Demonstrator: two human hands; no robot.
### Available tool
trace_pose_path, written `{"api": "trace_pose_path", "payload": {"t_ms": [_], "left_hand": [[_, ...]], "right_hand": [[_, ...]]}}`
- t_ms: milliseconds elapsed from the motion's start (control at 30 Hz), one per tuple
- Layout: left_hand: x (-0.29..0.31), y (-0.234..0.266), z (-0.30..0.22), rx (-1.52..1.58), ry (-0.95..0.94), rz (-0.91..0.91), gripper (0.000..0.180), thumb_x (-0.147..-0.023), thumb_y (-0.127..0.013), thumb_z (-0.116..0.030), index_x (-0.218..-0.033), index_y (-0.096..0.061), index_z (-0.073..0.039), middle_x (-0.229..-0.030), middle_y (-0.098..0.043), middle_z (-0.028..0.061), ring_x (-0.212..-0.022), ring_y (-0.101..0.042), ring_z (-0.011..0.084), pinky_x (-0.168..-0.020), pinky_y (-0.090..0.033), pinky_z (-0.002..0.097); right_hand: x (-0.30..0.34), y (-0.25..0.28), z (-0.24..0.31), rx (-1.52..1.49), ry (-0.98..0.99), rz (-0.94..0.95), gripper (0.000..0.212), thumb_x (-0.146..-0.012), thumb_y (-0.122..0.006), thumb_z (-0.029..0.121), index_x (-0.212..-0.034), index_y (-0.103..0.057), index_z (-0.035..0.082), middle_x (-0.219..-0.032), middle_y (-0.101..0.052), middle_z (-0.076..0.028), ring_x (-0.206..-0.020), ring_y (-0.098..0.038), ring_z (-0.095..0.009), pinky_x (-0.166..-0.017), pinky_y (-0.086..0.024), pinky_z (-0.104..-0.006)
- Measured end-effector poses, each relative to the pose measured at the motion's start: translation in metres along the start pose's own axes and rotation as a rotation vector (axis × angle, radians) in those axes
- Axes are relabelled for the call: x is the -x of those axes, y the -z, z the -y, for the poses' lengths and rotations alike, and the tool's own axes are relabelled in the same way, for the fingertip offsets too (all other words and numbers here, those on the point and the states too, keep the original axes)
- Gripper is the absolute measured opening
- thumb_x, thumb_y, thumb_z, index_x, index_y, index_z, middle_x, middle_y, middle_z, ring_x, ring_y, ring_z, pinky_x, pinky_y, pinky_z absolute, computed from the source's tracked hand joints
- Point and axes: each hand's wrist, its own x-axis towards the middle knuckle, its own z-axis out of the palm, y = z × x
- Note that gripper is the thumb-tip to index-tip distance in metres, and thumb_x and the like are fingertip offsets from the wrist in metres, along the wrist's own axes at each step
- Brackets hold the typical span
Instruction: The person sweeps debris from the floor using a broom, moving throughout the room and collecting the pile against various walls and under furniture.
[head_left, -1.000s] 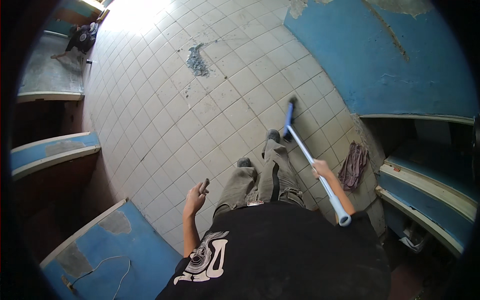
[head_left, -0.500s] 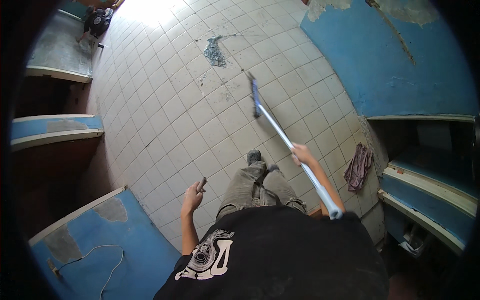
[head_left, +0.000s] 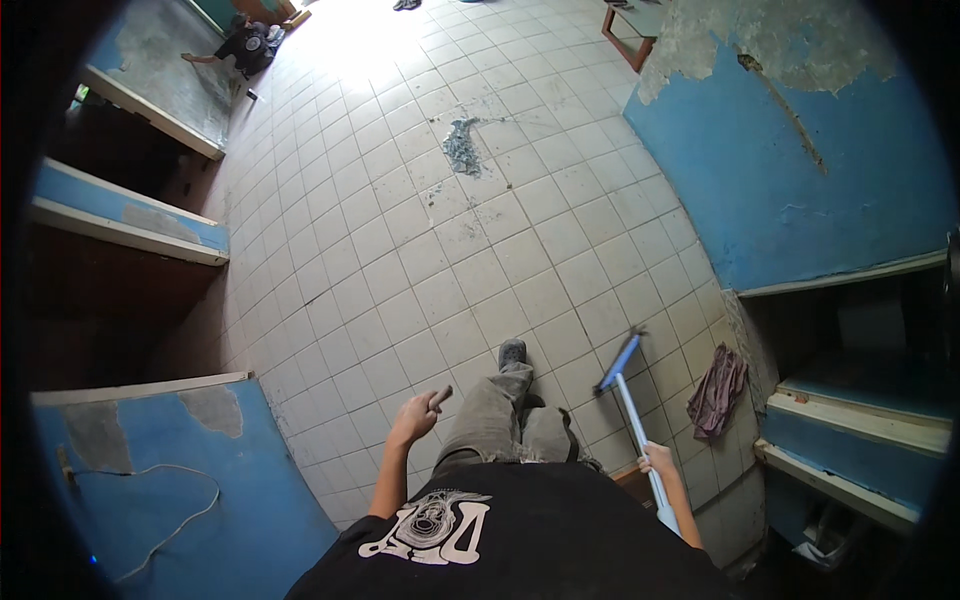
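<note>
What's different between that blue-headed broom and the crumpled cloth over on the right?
Colour: the broom has a blue head and pale handle; the cloth is a dull purplish brown. Shape: the broom has a long, straight handle, while the cloth is a rumpled bundle. State: the broom is held in the person's right hand; the cloth lies untouched on the floor tiles. Both are right of the person's legs.

A pale square-tiled floor, white with glare at the far end, stretches between a peeling blue-painted wall with bare grey plaster on the right and dark, cream-edged recesses on the left.
</note>
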Motion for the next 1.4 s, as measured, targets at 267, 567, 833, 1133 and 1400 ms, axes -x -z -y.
{"api": "trace_pose_path", "payload": {"t_ms": [267, 567, 833, 1133, 1400], "left_hand": [[0.111, -0.065, 0.043, 0.123, 0.215, -0.071, 0.041, -0.060, -0.039, -0.004, -0.099, -0.053, -0.007, -0.079, -0.059, 0.0119, -0.075, -0.056, 0.0264, -0.071, -0.042, 0.0340], [0.212, -0.087, 0.084, 0.269, 0.427, -0.288, 0.031, -0.063, -0.040, -0.006, -0.091, -0.053, -0.007, -0.076, -0.059, 0.0124, -0.077, -0.055, 0.0292, -0.069, -0.041, 0.0364], [0.239, -0.105, 0.126, 0.344, 0.491, -0.417, 0.025, -0.065, -0.042, -0.008, -0.087, -0.054, -0.006, -0.075, -0.058, 0.0129, -0.078, -0.054, 0.0302, -0.068, -0.041, 0.0361], [0.278, -0.091, 0.184, 0.525, 0.630, -0.553, 0.030, -0.066, -0.042, -0.008, -0.093, -0.055, -0.008, -0.078, -0.059, 0.0129, -0.079, -0.056, 0.0261, -0.073, -0.041, 0.0338], [0.323, -0.104, 0.250, 0.578, 0.754, -0.554, 0.027, -0.069, -0.049, -0.016, -0.096, -0.052, -0.010, -0.084, -0.055, 0.0196, -0.083, -0.051, 0.0369, -0.072, -0.040, 0.0423]], "right_hand": [[-0.123, -0.165, 0.043, 0.085, 0.366, 0.395, 0.013, -0.075, -0.040, 0.004, -0.062, -0.043, 0.004, -0.047, -0.041, -0.005, -0.035, -0.041, -0.013, -0.030, -0.031, -0.0267], [-0.082, -0.297, 0.103, 0.330, 0.278, 0.442, 0.005, -0.075, -0.040, 0.007, -0.071, -0.042, 0.004, -0.050, -0.041, -0.004, -0.036, -0.038, -0.011, -0.030, -0.032, -0.0238], [-0.006, -0.300, 0.036, 1.042, 0.290, 0.639, 0.016, -0.076, -0.050, 0.016, -0.066, -0.050, 0.004, -0.053, -0.049, -0.008, -0.037, -0.044, -0.013, -0.030, -0.035, -0.0270], [0.018, -0.377, -0.008, 1.426, 0.224, 0.679, 0.034, -0.073, -0.055, 0.017, -0.105, -0.054, 0.005, -0.057, -0.050, -0.005, -0.043, -0.047, -0.011, -0.038, -0.040, -0.0231], [-0.050, -0.435, 0.067, 1.643, 0.645, 0.240, 0.014, -0.068, -0.050, 0.008, -0.072, -0.056, -0.004, -0.047, -0.051, -0.008, -0.039, -0.051, -0.016, -0.036, -0.041, -0.0291]]}}
